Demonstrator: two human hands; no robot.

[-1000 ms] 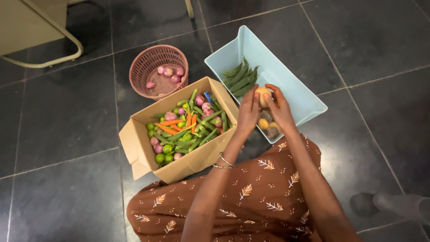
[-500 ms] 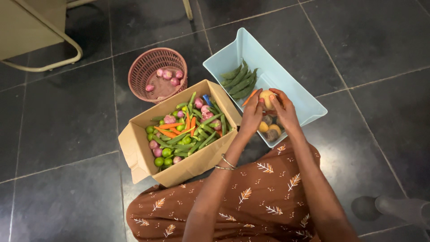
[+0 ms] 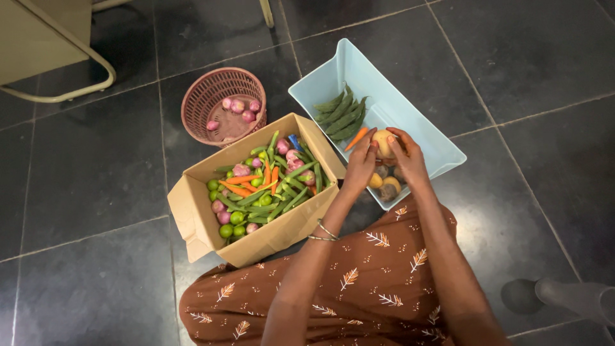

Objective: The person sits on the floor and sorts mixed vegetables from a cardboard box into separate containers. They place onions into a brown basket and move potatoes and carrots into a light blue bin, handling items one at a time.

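My left hand (image 3: 359, 164) and my right hand (image 3: 406, 157) meet over the near end of a light blue tub (image 3: 416, 122). Between their fingertips sits a pale yellow potato (image 3: 383, 142); both hands touch it. Below the hands, several more potatoes (image 3: 387, 186) lie in the tub's near corner. A small orange carrot (image 3: 357, 138) lies in the tub beside my left fingers, next to a bunch of green okra (image 3: 343, 116). A cardboard box (image 3: 211, 230) on the left holds mixed okra, carrots, limes and small red onions.
A pink round basket (image 3: 198, 102) with several red onions stands behind the box. A metal furniture leg (image 3: 77, 96) curves across the top left. The floor is dark grey tile. My lap in a brown patterned dress fills the bottom; a grey shoe (image 3: 570, 296) sits at the bottom right.
A carrot has appeared in the tub beside my left fingers. Both hands with the potato have shifted slightly right and nearer to the potatoes.
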